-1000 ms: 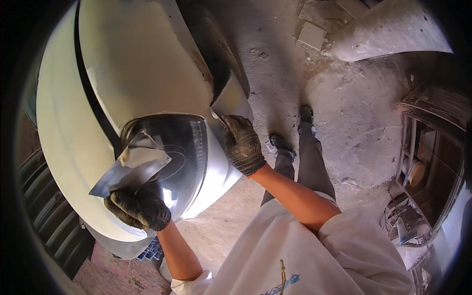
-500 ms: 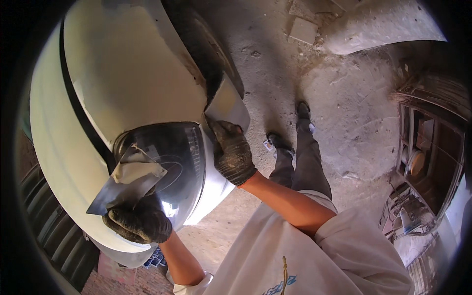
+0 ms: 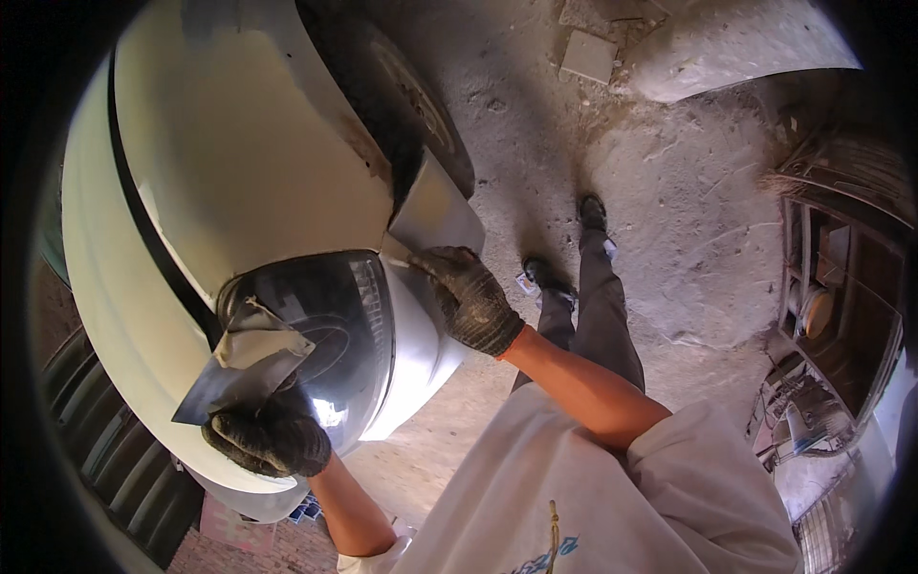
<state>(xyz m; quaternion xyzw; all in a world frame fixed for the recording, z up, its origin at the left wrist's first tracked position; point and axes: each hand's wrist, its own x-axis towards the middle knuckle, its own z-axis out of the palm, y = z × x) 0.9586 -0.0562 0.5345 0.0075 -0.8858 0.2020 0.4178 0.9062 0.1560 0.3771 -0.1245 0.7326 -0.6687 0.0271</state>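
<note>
In my gloved left hand [image 3: 268, 435] is a flat grey putty plate [image 3: 225, 386], gripped at its near edge above the car's front. Cream-coloured putty [image 3: 258, 346] lies on the plate's far part. My gloved right hand [image 3: 470, 298] is closed against the white bumper [image 3: 416, 330], to the right of the headlight [image 3: 330, 316]. Its fingertips point toward the grey-and-yellowish patched bumper corner [image 3: 442, 210]. Whatever sits between those fingers, if anything, is hidden. Both dark gloves look dusty.
The car's hood [image 3: 220, 143] stretches away on the left, with a front wheel [image 3: 421, 96] beyond the bumper corner. A pale loose panel [image 3: 736, 48] lies at the far right. A brown wooden cabinet [image 3: 841, 297] stands at the right. A ribbed dark shutter [image 3: 115, 450] is at the left.
My right hand has slid right and slightly nearer along the bumper, away from the headlight's edge. The left hand and its putty plate have barely moved.
</note>
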